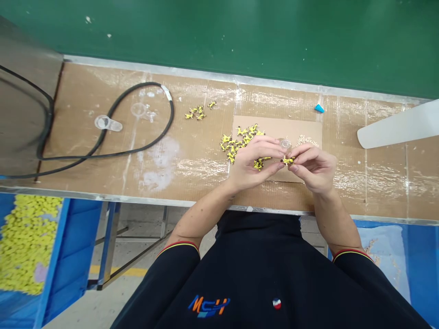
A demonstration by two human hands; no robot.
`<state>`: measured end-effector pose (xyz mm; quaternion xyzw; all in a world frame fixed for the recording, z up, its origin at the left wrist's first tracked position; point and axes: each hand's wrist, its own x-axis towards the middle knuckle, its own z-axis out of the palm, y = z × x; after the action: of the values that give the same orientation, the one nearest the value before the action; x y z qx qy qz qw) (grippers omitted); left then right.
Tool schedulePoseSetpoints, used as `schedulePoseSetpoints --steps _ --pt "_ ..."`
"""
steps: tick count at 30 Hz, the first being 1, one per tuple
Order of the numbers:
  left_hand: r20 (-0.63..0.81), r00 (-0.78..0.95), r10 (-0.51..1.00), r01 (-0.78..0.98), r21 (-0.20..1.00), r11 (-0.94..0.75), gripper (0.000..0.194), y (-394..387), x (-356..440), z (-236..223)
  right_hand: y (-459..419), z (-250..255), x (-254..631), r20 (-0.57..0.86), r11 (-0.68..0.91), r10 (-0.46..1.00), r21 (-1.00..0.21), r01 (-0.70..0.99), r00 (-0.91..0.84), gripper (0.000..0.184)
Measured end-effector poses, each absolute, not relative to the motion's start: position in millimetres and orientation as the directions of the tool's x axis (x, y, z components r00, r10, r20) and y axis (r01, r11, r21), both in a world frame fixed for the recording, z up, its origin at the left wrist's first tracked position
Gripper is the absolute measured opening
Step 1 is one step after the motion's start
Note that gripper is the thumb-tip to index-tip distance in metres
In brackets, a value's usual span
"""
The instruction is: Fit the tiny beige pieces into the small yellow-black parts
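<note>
My right hand (312,169) pinches a small yellow part with black ends (288,160) between thumb and fingers. My left hand (255,162) is curled right beside it, its fingertips at that part and at a small clear plastic piece (285,144). Whether the left hand grips anything is hidden by the fingers. Under my hands lies a cardboard sheet (274,128). A heap of similar yellow parts (236,145) spills over its left edge, and a few beige beads (307,140) lie near its right edge. A smaller yellow cluster (195,112) sits farther left.
The tape-covered bench (192,169) holds a black cable (103,141), a clear suction cup (108,123), a blue piece (319,108) and a white plastic blade (398,125). A green belt (219,36) runs behind it. Blue bins (72,237) stand below.
</note>
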<state>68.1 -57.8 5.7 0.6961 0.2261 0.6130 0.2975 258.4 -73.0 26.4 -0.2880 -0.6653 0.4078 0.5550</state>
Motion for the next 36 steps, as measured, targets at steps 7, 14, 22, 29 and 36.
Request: schedulePoseSetpoints --steps 7,14,22,29,36 --pt "0.709 0.163 0.686 -0.019 0.698 -0.716 0.014 -57 66 6 -73 26 259 0.509 0.515 0.833 -0.857 -0.029 -0.216 0.011" --pt "0.733 0.154 0.663 -0.005 0.671 -0.741 0.019 -59 67 8 -73 22 260 0.53 0.542 0.816 -0.84 -0.01 -0.23 0.017" --pt "0.707 -0.067 0.705 0.389 0.669 -0.634 0.004 -27 23 1 -72 15 268 0.5 0.51 0.852 -0.859 0.032 -0.158 0.033" --pt "0.306 -0.557 0.772 0.637 0.753 0.161 0.008 11 -65 -28 -65 15 273 0.551 0.546 0.834 -0.821 0.166 -0.018 0.017" --pt "0.247 -0.31 0.918 0.727 0.684 0.062 0.018 2 -75 -6 -59 37 294 0.653 0.587 0.736 -0.747 0.311 0.18 0.016"
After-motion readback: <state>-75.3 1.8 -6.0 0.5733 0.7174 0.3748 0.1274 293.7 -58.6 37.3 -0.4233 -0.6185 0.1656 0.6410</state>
